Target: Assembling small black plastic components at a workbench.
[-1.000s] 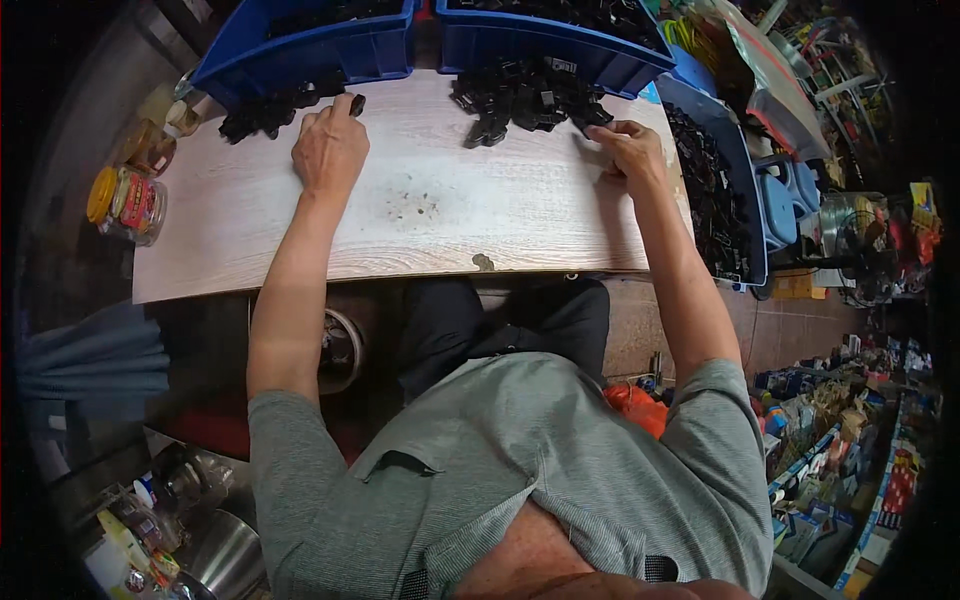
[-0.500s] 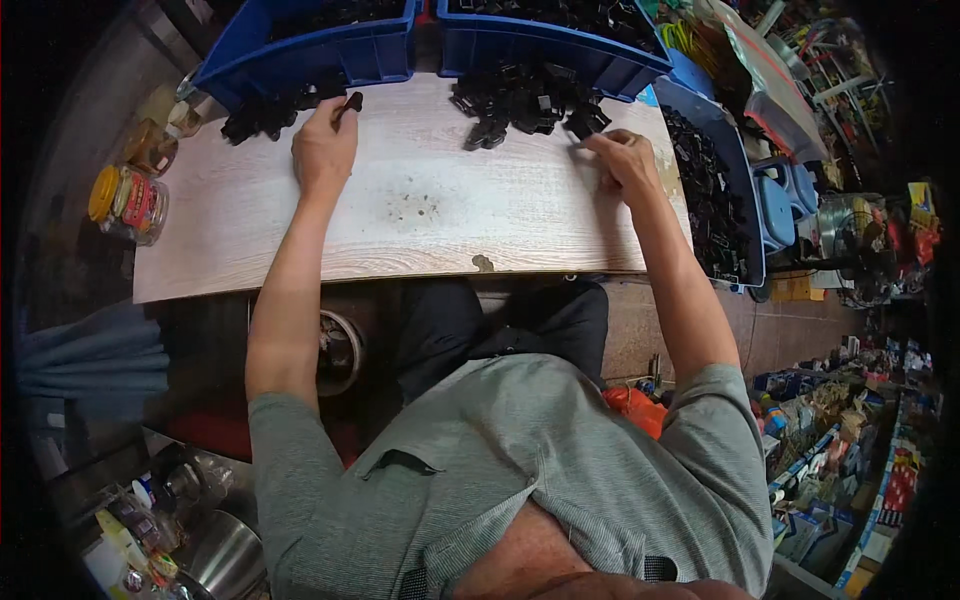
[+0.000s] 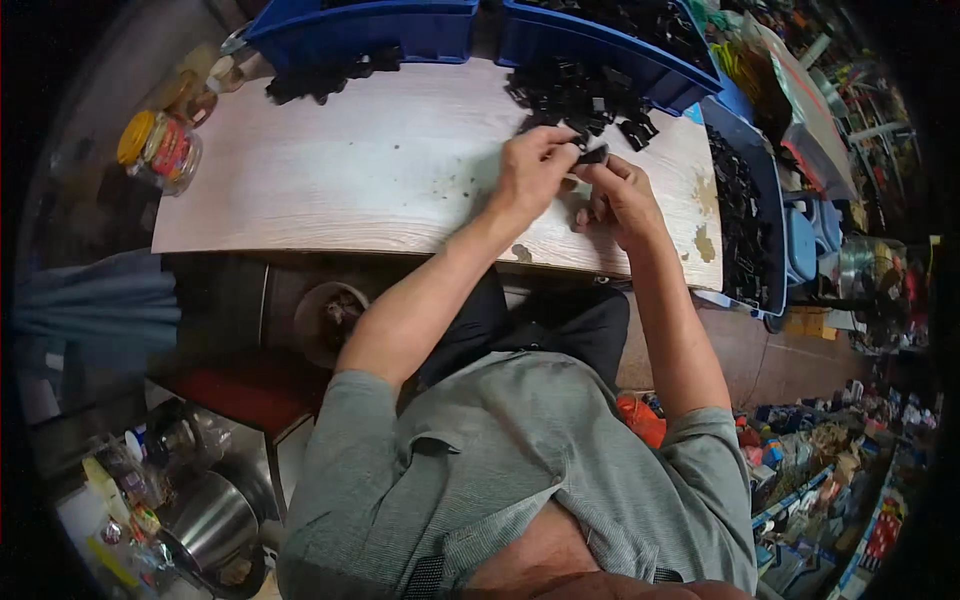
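Note:
My left hand and my right hand meet over the right half of the pale wooden table. Between their fingertips is a small black plastic part; the right thumb and fingers pinch it. The left fingers are closed on a black piece as well, mostly covered, and whether the two pieces are joined I cannot tell. Just beyond my hands lies a heap of black plastic parts. A smaller pile of black parts rests at the far left of the table.
Two blue bins of black parts, a left bin and a right bin, stand along the far edge. Another blue crate of black parts is beside the table's right side. A yellow-lidded jar stands at the left edge.
My left hand has moved right from the left pile, carrying a black piece to my right hand. The right hand has drawn a black part nearer from the heap. The view has shifted slightly.

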Tool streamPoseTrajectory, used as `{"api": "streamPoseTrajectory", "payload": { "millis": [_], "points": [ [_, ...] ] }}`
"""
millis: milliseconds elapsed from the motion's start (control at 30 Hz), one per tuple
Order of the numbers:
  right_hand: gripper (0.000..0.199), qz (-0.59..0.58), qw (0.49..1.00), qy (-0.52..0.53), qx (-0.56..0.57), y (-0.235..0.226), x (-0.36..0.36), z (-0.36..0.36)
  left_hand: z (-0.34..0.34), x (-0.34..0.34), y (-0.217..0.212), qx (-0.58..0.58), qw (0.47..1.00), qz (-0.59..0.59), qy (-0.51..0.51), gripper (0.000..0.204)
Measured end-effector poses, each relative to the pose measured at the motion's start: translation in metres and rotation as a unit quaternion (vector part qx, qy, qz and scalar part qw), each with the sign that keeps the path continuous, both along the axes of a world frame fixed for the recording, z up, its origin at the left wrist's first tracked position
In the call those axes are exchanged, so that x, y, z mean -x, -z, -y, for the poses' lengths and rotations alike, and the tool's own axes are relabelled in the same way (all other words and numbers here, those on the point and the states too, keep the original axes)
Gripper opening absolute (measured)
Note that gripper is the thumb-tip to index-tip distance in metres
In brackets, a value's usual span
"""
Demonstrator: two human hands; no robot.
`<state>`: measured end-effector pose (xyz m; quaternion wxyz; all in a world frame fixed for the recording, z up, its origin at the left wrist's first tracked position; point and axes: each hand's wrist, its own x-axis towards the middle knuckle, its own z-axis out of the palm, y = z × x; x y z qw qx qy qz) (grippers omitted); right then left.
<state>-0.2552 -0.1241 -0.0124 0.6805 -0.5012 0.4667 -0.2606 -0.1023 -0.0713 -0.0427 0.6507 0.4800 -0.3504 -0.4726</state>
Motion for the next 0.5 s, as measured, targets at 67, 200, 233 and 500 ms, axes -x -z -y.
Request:
{"api": "streamPoseTrajectory", "payload": {
  "millis": [67, 200, 233, 500],
  "points": [
    [0.025, -0.032, 0.999, -0.015, 0.017, -0.006, -0.008, -0.002, 0.001, -0.002, 0.007, 0.048, 0.996, 0.078, -0.022, 0.026],
    [0.03, -0.079, 0.996, -0.042, 0.025, -0.018, -0.022, -0.011, -0.005, -0.015, 0.019, 0.063, 0.986, 0.153, -0.003, 0.024],
    [0.03, -0.078, 0.996, -0.042, 0.025, -0.016, -0.021, -0.009, -0.007, -0.017, 0.014, 0.062, 0.986, 0.155, -0.004, 0.024],
    [0.026, -0.141, 0.972, -0.115, 0.149, 0.002, -0.03, 0.006, -0.011, -0.048, 0.002, 0.2, 0.842, 0.501, 0.012, 0.023]
  ]
}}
